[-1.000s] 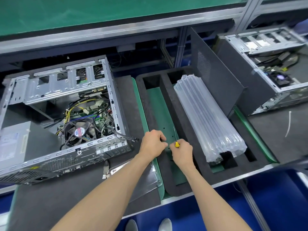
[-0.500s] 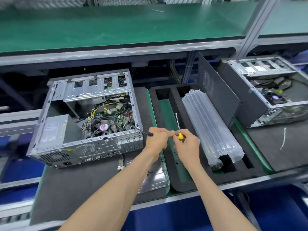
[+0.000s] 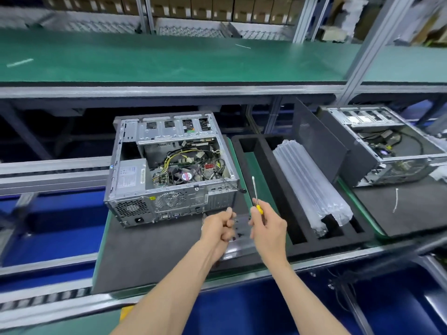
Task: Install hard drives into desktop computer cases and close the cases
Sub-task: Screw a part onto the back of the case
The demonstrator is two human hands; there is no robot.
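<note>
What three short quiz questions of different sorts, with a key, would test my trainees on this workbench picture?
1. True or false: the open computer case in front of the person has its side panel on.
2. Which hand holds the yellow-handled screwdriver: A left hand, B right hand?
3. Fill in: the clear air-cushion pack lies in a black ____ tray.

Key: 1 false; 2 B; 3 foam.

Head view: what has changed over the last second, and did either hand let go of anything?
The camera tilted up, bringing the upper green shelf into view. The right hand kept the yellow-handled screwdriver and drew back toward the bench edge; the closed left hand moved back with it. Nothing was released. The open computer case, foam tray and air-cushion pack stayed put.
</note>
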